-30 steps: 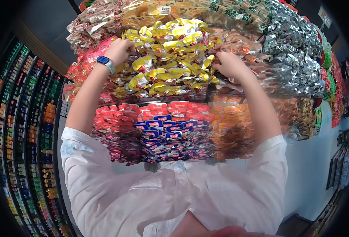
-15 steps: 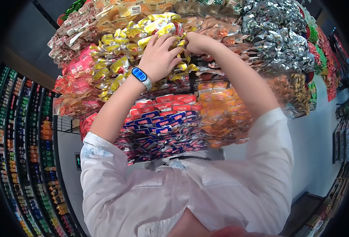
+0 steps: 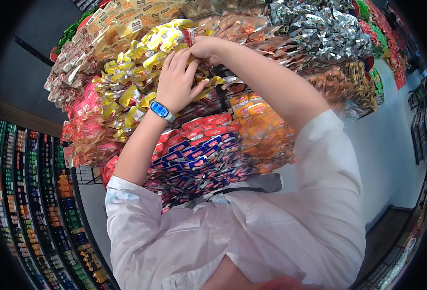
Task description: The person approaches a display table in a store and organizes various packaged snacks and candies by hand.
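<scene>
My left hand [image 3: 178,82], with a blue-faced watch [image 3: 159,109] on its wrist, lies on the pile of yellow-and-clear packets [image 3: 131,96], fingers stretched out and slightly spread. Just beyond its fingertips is my right hand [image 3: 206,50], bent inward with its fingers curled at the right edge of the yellow packets. What those curled fingers hold, if anything, is hidden. Red packets [image 3: 207,125] and blue packets [image 3: 194,153] are stacked in rows below my hands.
Orange packets [image 3: 259,123] hang right of the red ones. Silver packets [image 3: 320,34] fill the upper right, pink packets [image 3: 85,107] the left. A tall shelf of small goods [image 3: 39,193] stands at the far left. A dark low box [image 3: 390,232] is at the lower right.
My left hand has moved right across the yellow packets, from their left side to beside my right hand, and opened. My right arm now reaches further left. The view has turned and shifted.
</scene>
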`<state>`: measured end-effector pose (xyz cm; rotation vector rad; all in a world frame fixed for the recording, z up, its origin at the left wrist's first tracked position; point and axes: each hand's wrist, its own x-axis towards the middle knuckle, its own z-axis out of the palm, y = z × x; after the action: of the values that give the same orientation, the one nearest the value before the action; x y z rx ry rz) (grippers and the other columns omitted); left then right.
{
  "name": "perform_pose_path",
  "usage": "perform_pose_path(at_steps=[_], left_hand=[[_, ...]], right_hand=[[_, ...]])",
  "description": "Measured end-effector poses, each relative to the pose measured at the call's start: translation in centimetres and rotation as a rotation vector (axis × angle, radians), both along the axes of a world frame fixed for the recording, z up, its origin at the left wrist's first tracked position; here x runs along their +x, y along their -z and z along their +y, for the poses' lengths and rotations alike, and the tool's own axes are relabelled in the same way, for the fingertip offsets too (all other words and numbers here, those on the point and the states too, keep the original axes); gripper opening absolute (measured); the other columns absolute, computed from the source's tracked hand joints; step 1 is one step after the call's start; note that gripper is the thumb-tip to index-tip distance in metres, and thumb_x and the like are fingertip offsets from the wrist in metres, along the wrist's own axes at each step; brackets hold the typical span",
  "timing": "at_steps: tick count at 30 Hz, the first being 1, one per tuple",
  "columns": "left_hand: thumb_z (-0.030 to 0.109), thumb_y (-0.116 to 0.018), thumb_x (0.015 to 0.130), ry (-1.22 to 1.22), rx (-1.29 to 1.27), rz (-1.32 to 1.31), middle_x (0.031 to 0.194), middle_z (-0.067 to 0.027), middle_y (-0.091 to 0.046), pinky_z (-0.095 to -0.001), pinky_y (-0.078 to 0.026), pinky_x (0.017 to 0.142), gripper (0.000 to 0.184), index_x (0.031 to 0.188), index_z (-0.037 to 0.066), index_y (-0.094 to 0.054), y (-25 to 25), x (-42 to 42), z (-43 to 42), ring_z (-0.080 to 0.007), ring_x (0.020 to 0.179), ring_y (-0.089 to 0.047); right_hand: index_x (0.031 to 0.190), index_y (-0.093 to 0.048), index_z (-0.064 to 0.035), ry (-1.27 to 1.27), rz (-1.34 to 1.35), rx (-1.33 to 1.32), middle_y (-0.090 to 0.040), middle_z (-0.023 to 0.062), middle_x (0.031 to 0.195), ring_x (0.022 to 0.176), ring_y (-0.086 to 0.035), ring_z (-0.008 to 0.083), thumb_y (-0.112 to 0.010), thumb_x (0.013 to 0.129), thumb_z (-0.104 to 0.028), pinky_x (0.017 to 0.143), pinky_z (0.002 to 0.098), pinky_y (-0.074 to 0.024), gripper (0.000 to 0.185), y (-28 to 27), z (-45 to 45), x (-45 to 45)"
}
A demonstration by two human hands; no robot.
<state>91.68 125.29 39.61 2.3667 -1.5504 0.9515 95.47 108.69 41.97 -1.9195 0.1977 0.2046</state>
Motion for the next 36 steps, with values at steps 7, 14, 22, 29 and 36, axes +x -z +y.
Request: perform_pose_path(at_steps=[7, 14, 22, 29, 36], left_hand=[[0.036, -0.068, 0.088, 0.019, 0.066, -0.019, 0.137, -0.0179, -0.054, -0.0472, -0.036, 0.111, 0.031, 0.091, 0.006, -0.072, 0.3, 0.1, 0.2, -0.0336, 0.131, -0.048], [0.037, -0.067, 0.088, -0.022, 0.101, 0.004, 0.136, -0.0182, -0.055, -0.0490, -0.034, 0.113, 0.033, 0.087, 0.005, -0.074, 0.2, 0.2, 0.3, -0.0328, 0.133, -0.046], [0.038, -0.067, 0.088, -0.038, 0.092, 0.051, 0.135, -0.0169, -0.055, -0.0489, -0.032, 0.115, 0.032, 0.092, 0.008, -0.077, 0.1, 0.2, 0.5, -0.0321, 0.134, -0.045], [0.043, -0.069, 0.086, 0.000, 0.129, 0.079, 0.135, -0.0153, -0.056, -0.0485, -0.033, 0.115, 0.036, 0.088, 0.007, -0.076, -0.3, 0.3, 0.8, -0.0316, 0.132, -0.047], [0.050, -0.074, 0.079, -0.020, 0.161, 0.104, 0.129, -0.0162, -0.059, -0.0498, -0.032, 0.116, 0.047, 0.092, 0.004, -0.075, -0.5, -0.2, 0.7, -0.0320, 0.134, -0.046]], right_hand=[[0.120, -0.059, 0.0039, 0.264, 0.059, 0.478, -0.064, 0.0186, 0.108, 0.092, -0.064, 0.0285, -0.052, 0.098, -0.019, 0.071, 0.0475, -0.0502, 0.032, 1.5, -0.1, -1.4], [0.145, -0.022, 0.0043, 0.457, 0.051, 0.460, -0.051, 0.0225, 0.137, 0.121, -0.057, 0.0329, -0.041, 0.097, -0.064, 0.085, 0.0473, -0.0539, 0.085, 2.6, 2.5, -0.7], [0.134, -0.036, 0.0041, 0.663, -0.072, 0.555, -0.058, 0.0235, 0.124, 0.107, -0.062, 0.0326, -0.045, 0.100, -0.046, 0.074, 0.0469, -0.0547, 0.061, 1.8, 3.9, -3.6], [0.118, -0.058, -0.0074, 0.274, 0.008, 0.642, -0.060, 0.0107, 0.112, 0.103, -0.057, 0.0236, -0.043, 0.097, -0.019, 0.084, 0.0456, -0.0485, 0.028, 2.9, 2.3, -2.3], [0.123, -0.056, -0.0092, 0.218, 0.079, 0.555, -0.061, 0.0095, 0.111, 0.099, -0.058, 0.0214, -0.029, 0.102, -0.039, 0.082, 0.0436, -0.0480, 0.045, 3.3, 2.5, -0.9]])
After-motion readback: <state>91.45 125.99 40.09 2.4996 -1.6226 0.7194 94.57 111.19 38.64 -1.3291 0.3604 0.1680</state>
